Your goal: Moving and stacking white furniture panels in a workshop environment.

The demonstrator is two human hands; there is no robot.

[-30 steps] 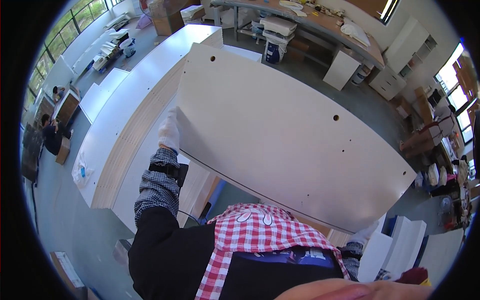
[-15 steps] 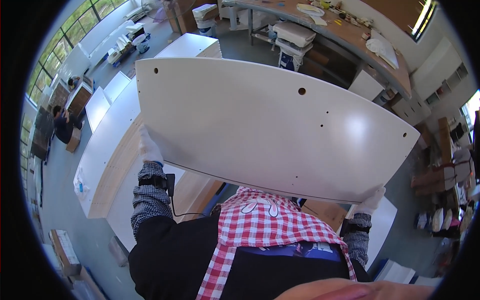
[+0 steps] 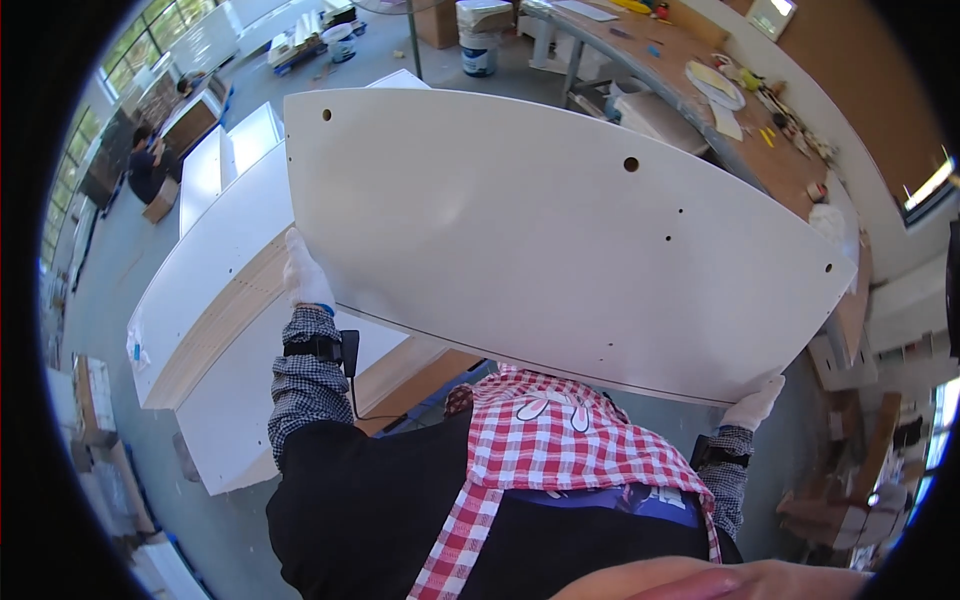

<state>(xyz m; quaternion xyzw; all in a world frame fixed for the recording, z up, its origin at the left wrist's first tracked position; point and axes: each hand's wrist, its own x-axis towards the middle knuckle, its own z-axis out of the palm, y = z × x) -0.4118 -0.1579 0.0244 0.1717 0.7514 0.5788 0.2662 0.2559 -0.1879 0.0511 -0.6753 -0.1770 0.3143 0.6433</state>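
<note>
Panel (image 3: 560, 230), white, drilled, held up flat ahead of chest and blocking most of the floor beyond, left hand (image 3: 305, 275) and right hand (image 3: 755, 402), both gloved, closed on its near corners, white cabinet carcass (image 3: 215, 300) below-left, cluttered workbench (image 3: 700, 90) and white bucket (image 3: 478, 50) beyond.

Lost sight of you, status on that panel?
Left hand and right hand grip the white panel at its ends. Panel held up, flat. White cabinet close below left.
</note>
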